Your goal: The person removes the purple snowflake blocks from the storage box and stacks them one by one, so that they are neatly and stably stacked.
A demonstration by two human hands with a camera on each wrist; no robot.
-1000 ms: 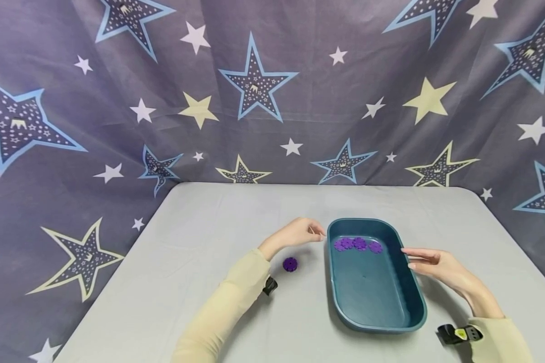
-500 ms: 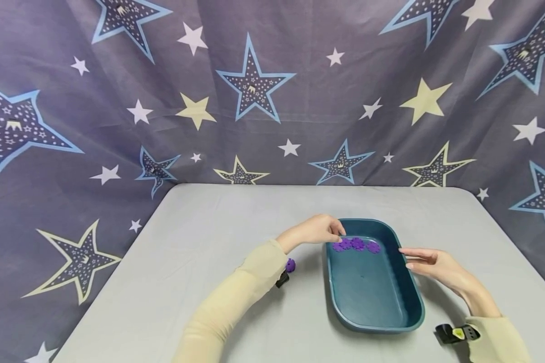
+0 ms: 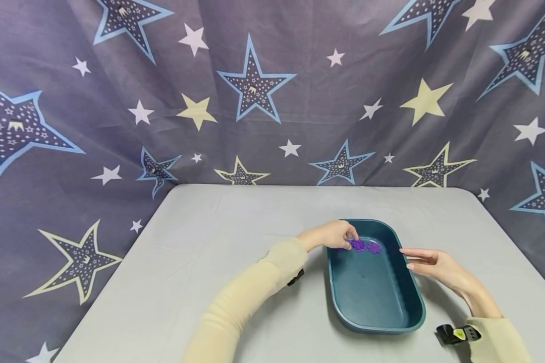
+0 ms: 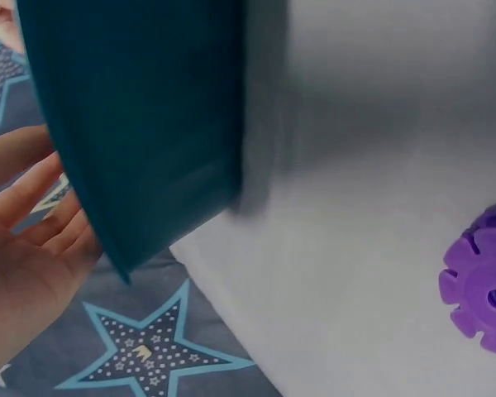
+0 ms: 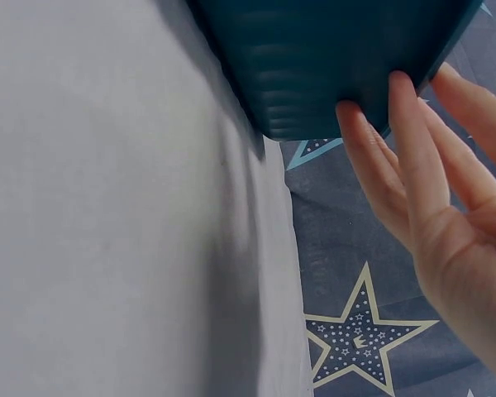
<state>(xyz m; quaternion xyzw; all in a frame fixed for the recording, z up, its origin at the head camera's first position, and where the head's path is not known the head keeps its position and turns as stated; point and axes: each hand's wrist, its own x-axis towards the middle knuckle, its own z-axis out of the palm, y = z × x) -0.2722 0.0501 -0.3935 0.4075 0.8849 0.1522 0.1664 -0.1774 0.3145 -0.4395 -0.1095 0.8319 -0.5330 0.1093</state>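
My left hand (image 3: pixel 333 234) reaches over the left rim of a teal plastic tub (image 3: pixel 368 302), fingers bent down at purple flower-shaped discs (image 3: pixel 374 247) lying near its far end. The hand covers part of these discs, and I cannot tell whether it pinches one. In the left wrist view the tub wall (image 4: pixel 149 149) hides its fingertips. My right hand (image 3: pixel 447 272) rests extended fingers against the tub's right side; the right wrist view shows the fingers (image 5: pixel 405 124) on the outer wall. A notched purple disc (image 4: pixel 484 289) lies over another on the table, seen in the left wrist view.
The tub stands on a table with a pale grey cover (image 3: pixel 209 227). Behind and beside it hangs a dark cloth (image 3: pixel 300 101) printed with stars. My left sleeve (image 3: pixel 254 287) crosses the table's middle.
My left hand has moved right, from beside the tub to over its rim and down at the discs. The purple disc on the table is now behind my left arm. The right hand stays put.
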